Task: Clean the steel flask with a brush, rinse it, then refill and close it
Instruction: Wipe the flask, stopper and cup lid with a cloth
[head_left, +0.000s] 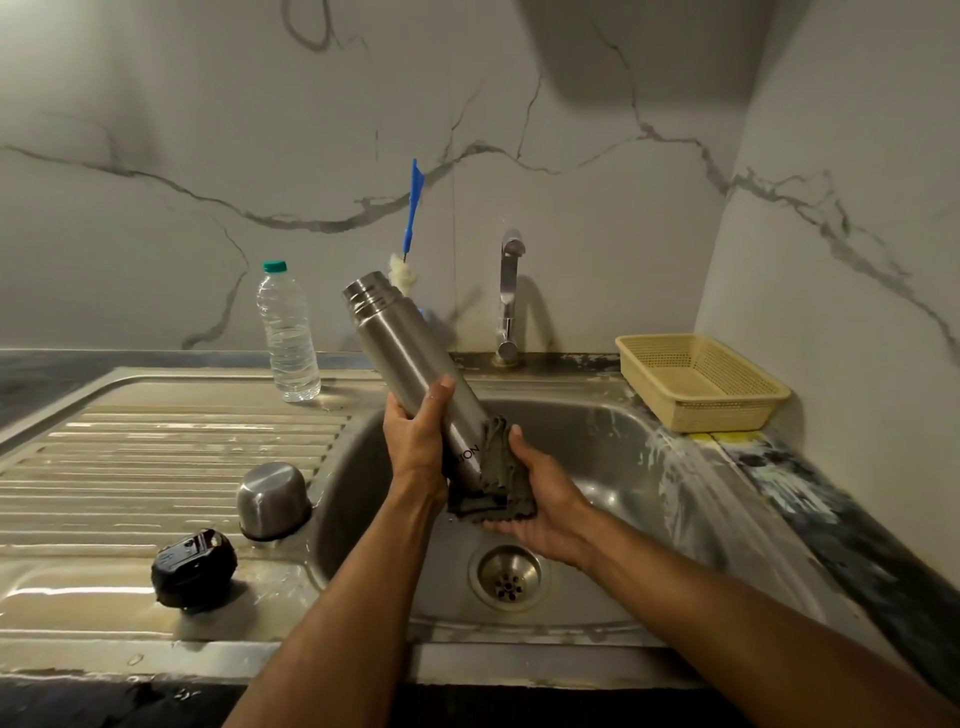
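The steel flask (410, 358) is tilted over the sink bowl (613, 467), its open threaded mouth pointing up and left. My left hand (415, 441) grips its lower body. My right hand (540, 504) holds a grey cloth (493, 478) wrapped round the flask's base. A brush with a blue handle (413, 208) and white bristles (402, 273) stands behind the flask near the wall. The steel cup lid (271, 500) lies upside down on the drainboard, and the black stopper (193, 567) lies in front of it.
A clear plastic water bottle (288, 332) with a green cap stands at the back of the drainboard (156, 452). The tap (510, 296) rises behind the bowl, with no water seen running. A beige plastic basket (701, 382) sits on the counter at right. The drain (509, 576) lies below my hands.
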